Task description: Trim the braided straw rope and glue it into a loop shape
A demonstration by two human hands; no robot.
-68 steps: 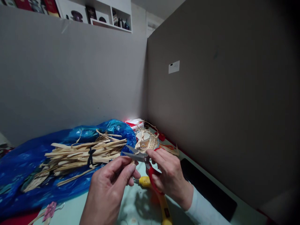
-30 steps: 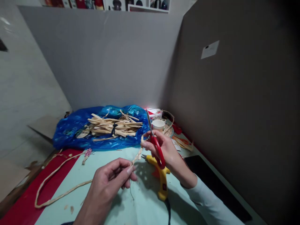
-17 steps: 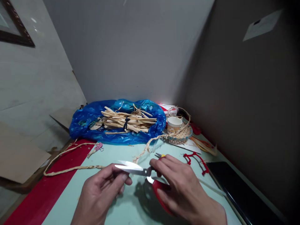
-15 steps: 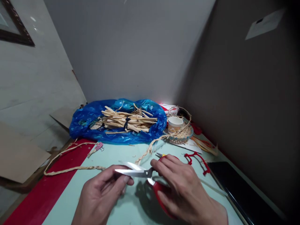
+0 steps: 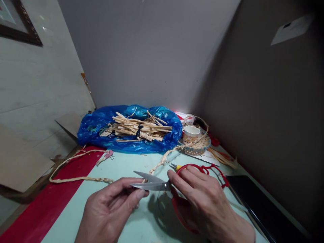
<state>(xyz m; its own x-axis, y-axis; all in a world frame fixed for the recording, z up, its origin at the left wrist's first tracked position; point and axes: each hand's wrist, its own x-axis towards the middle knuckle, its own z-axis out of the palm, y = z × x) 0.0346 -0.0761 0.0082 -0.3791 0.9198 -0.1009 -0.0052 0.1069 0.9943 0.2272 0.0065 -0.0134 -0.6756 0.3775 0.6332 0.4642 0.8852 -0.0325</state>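
Note:
My left hand (image 5: 108, 209) pinches a braided straw cord (image 5: 162, 162) between thumb and fingers. One stretch of the cord runs back toward the woven basket; another loops out to the left, where a pink binder clip (image 5: 108, 154) grips an end. My right hand (image 5: 205, 202) holds red-handled scissors (image 5: 152, 186), fingers in the loops. Their blades are parted and point left, at my left fingertips, with a bit of straw showing between them. Whether the blades touch the cord is unclear. The lower handle is partly behind my right hand.
At the back, a blue plastic bag (image 5: 101, 145) carries a tied bundle of straw strips (image 5: 141, 128). To its right, a paper cup (image 5: 191, 133) stands on a woven basket (image 5: 202, 145). Yellow-handled pliers (image 5: 176, 166), red cord (image 5: 222, 175) and a black phone-like slab (image 5: 263, 202) lie rightward.
The scissors have turned a little and shifted slightly right with my right hand; the upper red loop shows more. My left hand keeps its pinch. The whole view has shifted slightly.

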